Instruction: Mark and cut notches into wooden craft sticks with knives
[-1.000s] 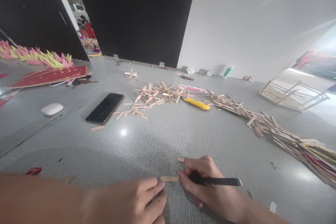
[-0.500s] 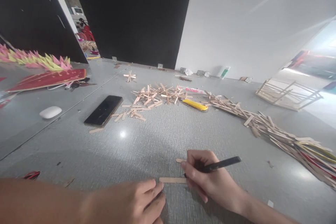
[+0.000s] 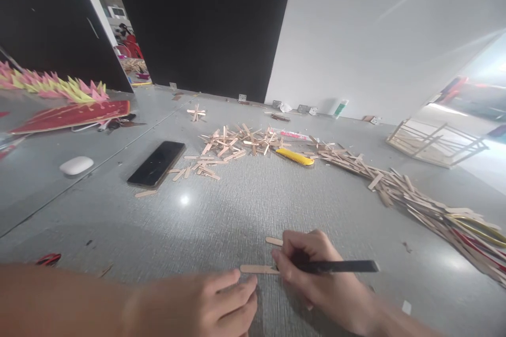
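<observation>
A light wooden stick [image 3: 256, 269] lies flat on the grey table [image 3: 205, 221], its left end beside my left fingertips. My left hand [image 3: 225, 300] rests palm down with nothing in its grip, fingers slightly bent and apart. Pinched in my right hand [image 3: 316, 268] is a black pen [image 3: 343, 266], its tip end at the stick's right part, which my fingers partly hide. A second wooden stick [image 3: 273, 241] shows its left end just behind my right hand.
Further back are a phone [image 3: 157, 164], a white case [image 3: 76, 165], a heap of sticks [image 3: 225, 145] and a yellow cutter [image 3: 294, 157]. More sticks [image 3: 395, 189] spread down the right, near a stick frame [image 3: 437, 143]. A red board [image 3: 75, 117] lies at left.
The pen has tilted lower, its rear end now pointing more to the right. My left fingers have shifted slightly right along the near side of the stick.
</observation>
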`<state>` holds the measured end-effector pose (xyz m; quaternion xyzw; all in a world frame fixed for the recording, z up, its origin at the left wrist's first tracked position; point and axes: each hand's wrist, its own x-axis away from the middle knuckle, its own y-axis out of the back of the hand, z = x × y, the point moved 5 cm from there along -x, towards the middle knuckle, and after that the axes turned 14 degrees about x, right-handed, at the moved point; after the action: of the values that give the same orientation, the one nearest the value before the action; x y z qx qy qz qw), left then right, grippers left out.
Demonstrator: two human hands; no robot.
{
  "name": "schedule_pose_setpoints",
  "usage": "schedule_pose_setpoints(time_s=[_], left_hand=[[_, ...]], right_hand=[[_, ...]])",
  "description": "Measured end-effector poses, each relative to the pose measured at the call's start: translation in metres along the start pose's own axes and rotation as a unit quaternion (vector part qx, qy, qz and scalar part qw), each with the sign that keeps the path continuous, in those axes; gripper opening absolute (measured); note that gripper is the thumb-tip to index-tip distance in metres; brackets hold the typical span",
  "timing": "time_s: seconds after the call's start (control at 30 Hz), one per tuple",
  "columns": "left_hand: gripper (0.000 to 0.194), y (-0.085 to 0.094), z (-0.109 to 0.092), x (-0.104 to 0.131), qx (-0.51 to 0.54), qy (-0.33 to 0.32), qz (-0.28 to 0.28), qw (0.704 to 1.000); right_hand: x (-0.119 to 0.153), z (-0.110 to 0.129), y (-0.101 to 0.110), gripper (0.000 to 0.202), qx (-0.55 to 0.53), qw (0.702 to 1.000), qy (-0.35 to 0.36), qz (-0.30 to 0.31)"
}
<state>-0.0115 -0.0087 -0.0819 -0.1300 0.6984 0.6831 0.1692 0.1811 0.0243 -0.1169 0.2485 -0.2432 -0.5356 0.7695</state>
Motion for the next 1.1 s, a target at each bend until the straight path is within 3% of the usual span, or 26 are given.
schedule_pose_setpoints(time_s=[0.2,1.1], left_hand=[[0.009,-0.007,0.001,-0.004,-0.047,0.016,0.051,0.997],[0.01,-0.01,0.001,0.001,-0.038,-0.003,0.049,0.998]], right_hand=[[-0.002,-0.009,-0.015,0.04,0.027,1.0,0.003,0.01],[-0.001,-0.012,-0.018,0.043,0.01,1.0,-0.001,0.029]])
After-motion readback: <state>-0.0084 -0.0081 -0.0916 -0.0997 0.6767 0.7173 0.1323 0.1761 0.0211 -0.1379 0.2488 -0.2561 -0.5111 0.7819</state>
